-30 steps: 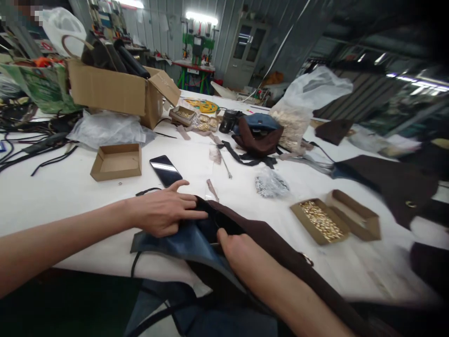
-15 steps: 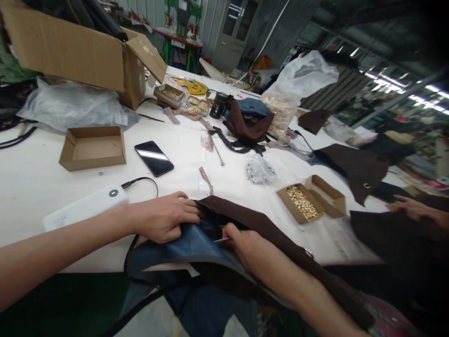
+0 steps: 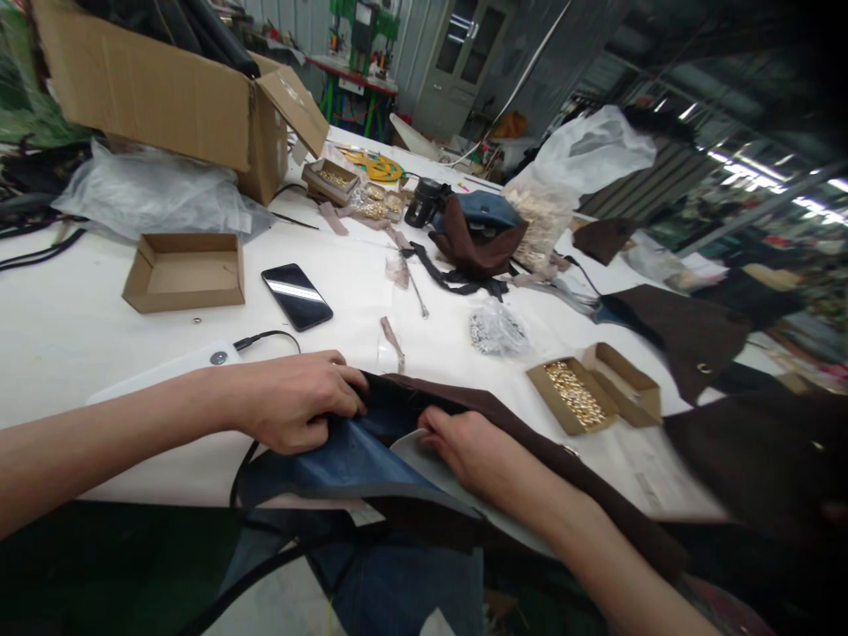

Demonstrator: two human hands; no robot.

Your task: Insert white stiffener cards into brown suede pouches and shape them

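Observation:
A dark brown bag with blue lining [image 3: 358, 459] lies at the near edge of the white table [image 3: 79, 336]. My left hand [image 3: 291, 408] grips the bag's mouth edge, its fingers curled over the brown rim. My right hand [image 3: 467, 450] reaches into the opening, fingers bent on a pale grey sheet [image 3: 414, 446] that sticks out of the bag. A black strap [image 3: 242, 464] hangs from the bag over the table edge.
A white power bank [image 3: 159, 375] with cable, a black phone [image 3: 297, 296] and an empty cardboard tray [image 3: 184, 271] lie left. A small box of gold rivets [image 3: 575, 397], a bag of silver parts [image 3: 494, 329], another brown bag [image 3: 478, 238], a large carton [image 3: 172, 97] and brown fabric pieces [image 3: 689, 331] lie beyond.
My right hand has drawn a pale grey sheet into view at the bag's opening. My left hand's fingers have curled tighter on the rim. The view shifted slightly; another person's hand at right is gone.

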